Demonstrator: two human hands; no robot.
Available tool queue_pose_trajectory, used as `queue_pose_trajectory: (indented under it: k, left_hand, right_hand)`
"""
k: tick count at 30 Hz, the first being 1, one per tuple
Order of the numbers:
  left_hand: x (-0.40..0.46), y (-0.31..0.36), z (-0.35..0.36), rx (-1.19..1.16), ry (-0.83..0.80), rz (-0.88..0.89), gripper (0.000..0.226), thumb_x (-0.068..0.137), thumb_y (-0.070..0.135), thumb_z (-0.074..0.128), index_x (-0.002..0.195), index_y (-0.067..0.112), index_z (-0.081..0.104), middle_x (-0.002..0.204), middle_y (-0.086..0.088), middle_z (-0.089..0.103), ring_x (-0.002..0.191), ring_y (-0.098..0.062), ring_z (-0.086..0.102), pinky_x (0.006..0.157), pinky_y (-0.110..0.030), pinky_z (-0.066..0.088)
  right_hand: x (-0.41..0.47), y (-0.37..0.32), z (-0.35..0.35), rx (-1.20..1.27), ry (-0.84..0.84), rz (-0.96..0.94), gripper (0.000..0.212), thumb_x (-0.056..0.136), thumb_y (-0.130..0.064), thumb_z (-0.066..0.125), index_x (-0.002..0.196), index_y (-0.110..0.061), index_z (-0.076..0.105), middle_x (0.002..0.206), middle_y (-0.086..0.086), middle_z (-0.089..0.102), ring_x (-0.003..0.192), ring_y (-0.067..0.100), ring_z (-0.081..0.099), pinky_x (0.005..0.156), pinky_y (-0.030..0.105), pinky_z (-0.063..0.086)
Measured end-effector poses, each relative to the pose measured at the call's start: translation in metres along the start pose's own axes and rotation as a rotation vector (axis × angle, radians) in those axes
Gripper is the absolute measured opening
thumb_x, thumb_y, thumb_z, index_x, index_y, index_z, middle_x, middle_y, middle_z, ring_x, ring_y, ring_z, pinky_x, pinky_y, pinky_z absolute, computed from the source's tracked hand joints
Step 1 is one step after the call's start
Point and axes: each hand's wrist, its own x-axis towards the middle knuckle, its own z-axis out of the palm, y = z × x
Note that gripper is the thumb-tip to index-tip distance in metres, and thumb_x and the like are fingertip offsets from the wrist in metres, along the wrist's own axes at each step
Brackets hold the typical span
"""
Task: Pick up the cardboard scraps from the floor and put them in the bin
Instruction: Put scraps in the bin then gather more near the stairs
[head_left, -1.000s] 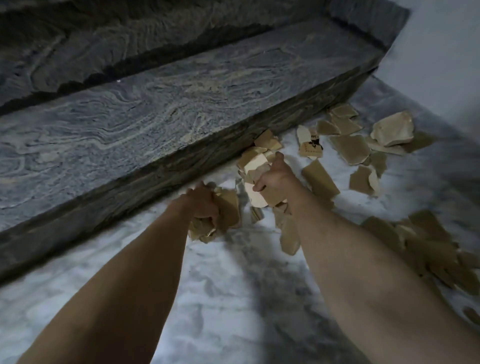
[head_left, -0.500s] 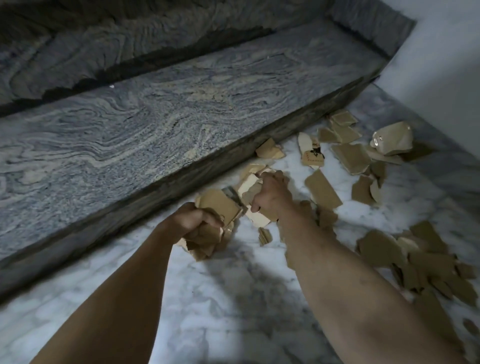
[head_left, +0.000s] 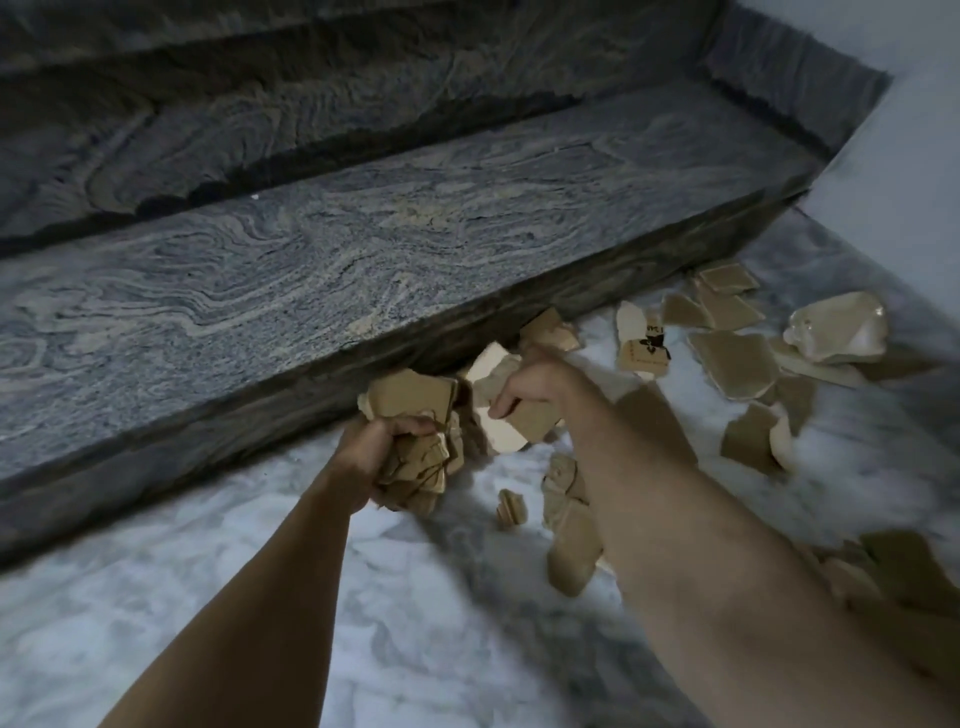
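Cardboard scraps: torn brown pieces lie scattered over the marble floor (head_left: 426, 623) at the foot of the dark stone step (head_left: 363, 270), most of them to the right; a bundle (head_left: 415, 447) is already in the left hand and a few pieces (head_left: 514, 421) in the right.
Left hand (head_left: 374, 457): fingers curled tight round a thick stack of scraps, held just above the floor near the step.
Right hand (head_left: 530, 387): fingers pinching a pale piece and a brown one, close beside the left hand's bundle.
Handling: the scraps look light, thin and fairly stiff, with ragged edges; flat ones on smooth marble probably need a fingernail under an edge or a slide to lift. A full fist may shed loose pieces, so stacking them flat seems safer.
Where to take hold: by an edge or raised corner; curled pieces are the easier ones.
Crumpled pale piece (head_left: 836, 327): looks shiny, possibly tape or plastic film; I cannot tell.
Printed scrap (head_left: 644, 348): dark marking, unreadable.
Hidden: the bin is nowhere in view; the right forearm covers some scraps, and those at the lower right are blurred and cut by the frame edge.
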Motion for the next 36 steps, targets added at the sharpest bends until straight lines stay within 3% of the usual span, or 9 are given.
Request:
queue_pose_trajectory:
  k: [3, 7, 13, 15, 19, 24, 28, 32, 36]
  left_hand:
    - [0.005, -0.005, 0.01, 0.008, 0.028, 0.018, 0.037, 0.066, 0.014, 0.082, 0.101, 0.005, 0.072, 0.097, -0.016, 0.077, 0.089, -0.034, 0.072, 0.082, -0.044, 0.058]
    - [0.01, -0.017, 0.021, -0.009, 0.09, 0.032, 0.05, 0.06, 0.014, 0.085, 0.107, 0.005, 0.071, 0.096, -0.015, 0.077, 0.089, -0.035, 0.073, 0.071, -0.037, 0.059]
    - [0.015, -0.002, 0.031, -0.071, 0.035, 0.077, 0.036, 0.064, 0.003, 0.081, 0.099, 0.001, 0.074, 0.092, -0.014, 0.077, 0.075, -0.03, 0.074, 0.058, -0.03, 0.056]
    - [0.017, 0.002, 0.033, -0.082, 0.002, 0.087, 0.025, 0.068, -0.001, 0.077, 0.093, -0.001, 0.074, 0.083, -0.012, 0.076, 0.062, -0.025, 0.072, 0.049, -0.025, 0.054]
    - [0.033, -0.006, 0.033, -0.072, -0.008, 0.103, 0.043, 0.064, 0.004, 0.083, 0.105, 0.001, 0.073, 0.098, -0.015, 0.077, 0.085, -0.035, 0.074, 0.062, -0.032, 0.057]
    - [0.036, -0.015, 0.038, -0.106, 0.018, 0.115, 0.035, 0.065, -0.005, 0.081, 0.098, 0.003, 0.073, 0.086, -0.01, 0.078, 0.072, -0.027, 0.075, 0.053, -0.03, 0.057]
    - [0.042, -0.019, 0.041, -0.079, 0.025, 0.109, 0.046, 0.06, 0.002, 0.087, 0.104, 0.003, 0.074, 0.096, -0.012, 0.078, 0.088, -0.034, 0.074, 0.076, -0.047, 0.062]
    - [0.031, -0.011, 0.038, -0.043, -0.015, 0.091, 0.044, 0.065, 0.001, 0.085, 0.107, 0.002, 0.072, 0.101, -0.013, 0.076, 0.09, -0.033, 0.073, 0.075, -0.04, 0.06]
    - [0.02, -0.002, 0.032, 0.033, -0.059, 0.066, 0.032, 0.069, 0.006, 0.084, 0.098, 0.009, 0.071, 0.094, -0.01, 0.075, 0.077, -0.027, 0.07, 0.053, -0.028, 0.055]
  right_hand:
    - [0.007, 0.0, 0.032, -0.224, 0.072, -0.032, 0.103, 0.059, -0.014, 0.091, 0.145, -0.014, 0.034, 0.145, 0.014, 0.045, 0.127, 0.036, 0.049, 0.095, 0.042, 0.051]
    - [0.011, 0.0, 0.031, -0.407, 0.169, -0.083, 0.112, 0.059, -0.024, 0.092, 0.147, -0.018, 0.023, 0.153, 0.014, 0.017, 0.141, 0.039, 0.021, 0.111, 0.047, 0.034]
    - [0.009, 0.02, -0.03, 0.057, 0.02, -0.123, 0.114, 0.066, -0.008, 0.089, 0.155, -0.011, 0.02, 0.16, 0.004, 0.027, 0.143, 0.025, 0.032, 0.094, 0.02, 0.036]
    - [0.014, 0.027, -0.051, 0.105, 0.112, -0.099, 0.114, 0.066, -0.006, 0.089, 0.155, -0.012, 0.019, 0.16, 0.006, 0.028, 0.142, 0.027, 0.033, 0.095, 0.024, 0.037]
    - [0.034, 0.031, -0.066, 0.145, 0.203, -0.015, 0.126, 0.064, -0.005, 0.09, 0.158, -0.013, 0.005, 0.161, 0.006, 0.024, 0.144, 0.029, 0.031, 0.106, 0.033, 0.04]
    - [0.054, 0.027, -0.05, 0.113, 0.201, 0.076, 0.112, 0.06, -0.015, 0.093, 0.151, -0.004, 0.028, 0.151, 0.012, 0.042, 0.134, 0.033, 0.044, 0.095, 0.036, 0.049]
    - [0.054, 0.03, -0.039, 0.047, 0.314, 0.089, 0.121, 0.041, -0.033, 0.095, 0.146, -0.01, 0.039, 0.153, 0.014, 0.033, 0.141, 0.036, 0.029, 0.111, 0.046, 0.039]
    - [0.015, 0.036, -0.035, 0.273, 0.359, 0.068, 0.092, 0.056, -0.017, 0.093, 0.136, -0.006, 0.048, 0.135, 0.007, 0.055, 0.123, 0.028, 0.053, 0.097, 0.034, 0.049]
    - [-0.046, 0.064, -0.029, 0.61, 0.361, 0.176, 0.074, 0.056, -0.015, 0.093, 0.12, -0.006, 0.056, 0.116, 0.001, 0.061, 0.1, 0.026, 0.061, 0.085, 0.036, 0.055]
